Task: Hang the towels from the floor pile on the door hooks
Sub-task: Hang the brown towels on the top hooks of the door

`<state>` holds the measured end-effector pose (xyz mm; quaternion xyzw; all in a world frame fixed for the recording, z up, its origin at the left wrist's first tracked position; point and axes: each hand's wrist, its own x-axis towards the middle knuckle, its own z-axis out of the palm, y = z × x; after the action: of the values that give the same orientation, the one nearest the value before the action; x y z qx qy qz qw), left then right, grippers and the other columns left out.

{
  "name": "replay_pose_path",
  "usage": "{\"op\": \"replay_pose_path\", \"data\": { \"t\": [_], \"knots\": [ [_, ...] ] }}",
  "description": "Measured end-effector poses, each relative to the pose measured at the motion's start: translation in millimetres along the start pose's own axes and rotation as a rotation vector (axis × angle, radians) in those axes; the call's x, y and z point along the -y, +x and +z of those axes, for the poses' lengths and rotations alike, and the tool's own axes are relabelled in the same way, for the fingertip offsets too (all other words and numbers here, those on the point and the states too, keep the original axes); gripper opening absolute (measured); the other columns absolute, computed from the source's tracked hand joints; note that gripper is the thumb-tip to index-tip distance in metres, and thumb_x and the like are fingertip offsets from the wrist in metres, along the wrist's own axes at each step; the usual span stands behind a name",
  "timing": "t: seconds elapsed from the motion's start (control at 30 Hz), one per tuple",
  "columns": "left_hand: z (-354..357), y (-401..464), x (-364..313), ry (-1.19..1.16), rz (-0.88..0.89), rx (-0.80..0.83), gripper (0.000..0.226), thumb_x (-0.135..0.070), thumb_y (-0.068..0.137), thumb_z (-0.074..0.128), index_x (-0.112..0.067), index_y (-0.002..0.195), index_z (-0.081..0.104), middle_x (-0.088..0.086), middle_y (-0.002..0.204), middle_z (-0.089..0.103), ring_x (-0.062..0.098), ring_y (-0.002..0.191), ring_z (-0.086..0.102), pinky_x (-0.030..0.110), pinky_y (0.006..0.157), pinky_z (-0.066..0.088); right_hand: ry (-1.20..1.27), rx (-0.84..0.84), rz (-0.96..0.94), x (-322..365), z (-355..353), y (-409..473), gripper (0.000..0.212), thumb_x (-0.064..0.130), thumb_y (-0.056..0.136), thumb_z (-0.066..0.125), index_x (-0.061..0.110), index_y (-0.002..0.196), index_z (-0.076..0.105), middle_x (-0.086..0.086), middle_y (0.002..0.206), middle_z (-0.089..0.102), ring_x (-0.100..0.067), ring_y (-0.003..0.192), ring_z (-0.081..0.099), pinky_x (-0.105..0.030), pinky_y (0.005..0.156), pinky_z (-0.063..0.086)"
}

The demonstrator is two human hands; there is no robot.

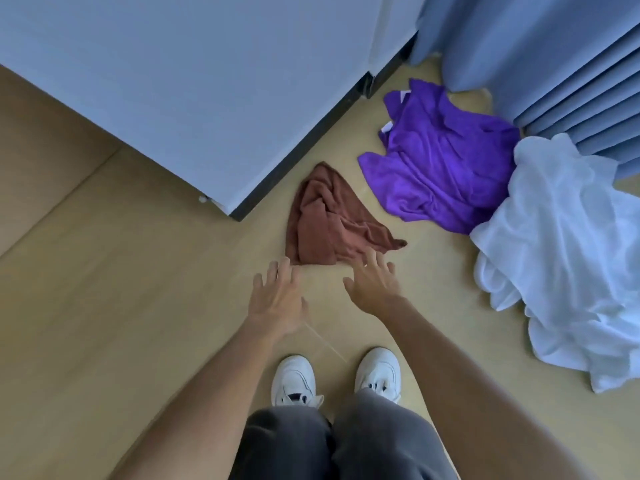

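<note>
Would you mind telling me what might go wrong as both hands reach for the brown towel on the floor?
1. The brown towel lies crumpled, so an open left hand or right hand may catch only one fold, leaving the rest dragging.
2. The white towel overlaps the purple towel; lifting either later may pull the other.
3. No door hooks are visible here.

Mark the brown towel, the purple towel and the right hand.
brown towel (329, 220): head view, on the crumpled middle of the cloth.
purple towel (440, 161): head view, on its wrinkled centre.
right hand (375, 285): head view, on the back of the hand, fingers spread.
</note>
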<state>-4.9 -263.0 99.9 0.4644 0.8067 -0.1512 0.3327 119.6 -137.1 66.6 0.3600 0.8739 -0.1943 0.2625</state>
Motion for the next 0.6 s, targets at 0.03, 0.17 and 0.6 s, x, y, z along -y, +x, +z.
{"op": "replay_pose_path", "data": {
  "t": [0.03, 0.17, 0.6],
  "knots": [
    [17, 18, 5, 0.004, -0.004, -0.008, 0.049, -0.028, 0.091, 0.043, -0.015, 0.138, 0.032, 0.005, 0.146, 0.024, 0.024, 0.133, 0.025, 0.043, 0.106, 0.028, -0.009, -0.018, -0.002, -2, 19, 22, 0.042, 0.035, 0.094, 0.042, 0.009, 0.127, 0.046, -0.013, 0.140, 0.030, -0.032, 0.127, 0.032, -0.043, 0.101, 0.030],
    [73, 82, 18, 0.032, -0.023, -0.031, 0.049, -0.029, 0.091, 0.043, -0.014, 0.136, 0.031, 0.007, 0.145, 0.024, 0.025, 0.133, 0.025, 0.044, 0.106, 0.027, -0.046, -0.136, 0.002, -3, 89, 100, 0.041, 0.036, 0.087, 0.057, 0.003, 0.111, 0.060, -0.016, 0.142, 0.036, -0.036, 0.130, 0.033, -0.048, 0.102, 0.032],
    [4, 1, 3, -0.024, -0.044, 0.037, 0.045, -0.025, 0.094, 0.040, -0.013, 0.136, 0.033, 0.008, 0.147, 0.023, 0.026, 0.135, 0.023, 0.043, 0.107, 0.028, -0.025, -0.325, -0.111, 21, -1, 24, 0.024, 0.015, 0.071, 0.046, 0.005, 0.084, 0.062, -0.013, 0.109, 0.059, -0.033, 0.098, 0.053, -0.042, 0.075, 0.047]
  ]
}}
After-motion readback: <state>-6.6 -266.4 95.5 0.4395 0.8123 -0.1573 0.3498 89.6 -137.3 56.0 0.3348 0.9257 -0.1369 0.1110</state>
